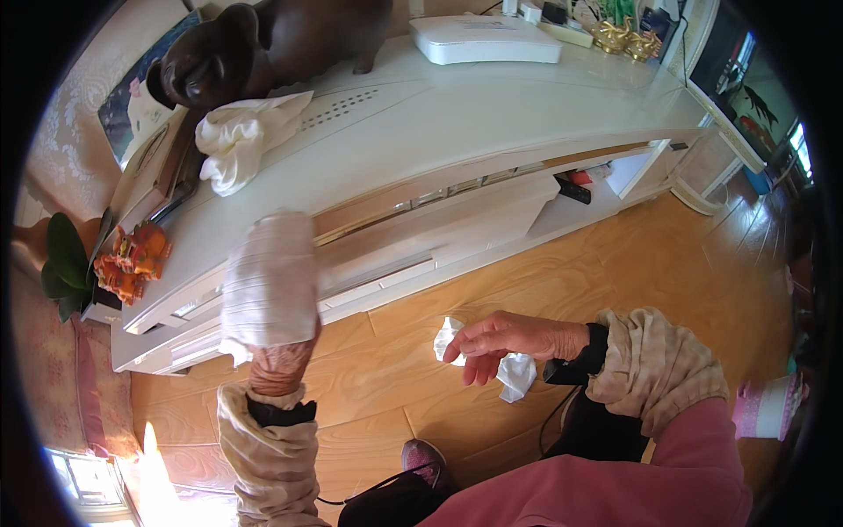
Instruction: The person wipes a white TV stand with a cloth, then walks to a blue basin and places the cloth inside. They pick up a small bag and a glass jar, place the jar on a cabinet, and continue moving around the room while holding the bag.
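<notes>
White cloth or soft paper covers my left hand (pixel 275 329) from the knuckles to the fingertips. This white covering (pixel 270 280) is at the front edge of a long white cabinet (pixel 395 125); whether it touches the cabinet is unclear, and the fingers beneath are hidden. My right hand (pixel 504 342) hangs above the wood floor with bent fingers somewhat apart, holding nothing. Below it, one crumpled white tissue (pixel 449 336) shows beyond the fingertips and another tissue (pixel 517 377) beside the palm. A bunched cream cloth (pixel 240 138) lies on the cabinet top.
On the cabinet stand a dark elephant figure (pixel 263 53), a white router-like box (pixel 486 39), gold ornaments (pixel 622 38) and orange figurines (pixel 135 257). An open compartment holds a black remote control (pixel 573 190). A thin black cable (pixel 369 487) runs near my shoe (pixel 423 459).
</notes>
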Tool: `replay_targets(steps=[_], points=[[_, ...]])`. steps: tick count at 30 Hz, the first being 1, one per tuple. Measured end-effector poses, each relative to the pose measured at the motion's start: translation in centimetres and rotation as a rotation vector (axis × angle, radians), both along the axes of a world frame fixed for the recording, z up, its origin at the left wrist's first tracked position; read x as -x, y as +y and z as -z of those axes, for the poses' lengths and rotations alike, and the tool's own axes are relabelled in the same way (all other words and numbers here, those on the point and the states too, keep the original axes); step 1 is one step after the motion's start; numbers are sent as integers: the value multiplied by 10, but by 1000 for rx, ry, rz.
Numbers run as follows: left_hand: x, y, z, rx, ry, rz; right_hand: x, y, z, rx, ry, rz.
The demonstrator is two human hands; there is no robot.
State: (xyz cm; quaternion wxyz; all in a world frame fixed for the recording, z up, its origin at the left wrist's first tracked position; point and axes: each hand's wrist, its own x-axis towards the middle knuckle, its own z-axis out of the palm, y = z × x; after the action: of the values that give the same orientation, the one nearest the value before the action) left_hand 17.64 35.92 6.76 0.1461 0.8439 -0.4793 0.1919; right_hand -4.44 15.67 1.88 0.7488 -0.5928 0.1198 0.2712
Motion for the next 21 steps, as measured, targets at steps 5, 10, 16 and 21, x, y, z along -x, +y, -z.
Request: replay_targets(steps=[5, 10, 16, 21], points=[[23, -50, 4, 321, -87, 361, 8, -7, -10, 77, -65, 124], [54, -49, 10, 631, 668, 624, 11, -33, -20, 278, -292, 768], [79, -73, 29, 1074, 2334, 802, 15, -39, -31, 462, -579, 826], [84, -80, 36, 953, 2572, 712, 7, -22, -29, 246, -424, 622]])
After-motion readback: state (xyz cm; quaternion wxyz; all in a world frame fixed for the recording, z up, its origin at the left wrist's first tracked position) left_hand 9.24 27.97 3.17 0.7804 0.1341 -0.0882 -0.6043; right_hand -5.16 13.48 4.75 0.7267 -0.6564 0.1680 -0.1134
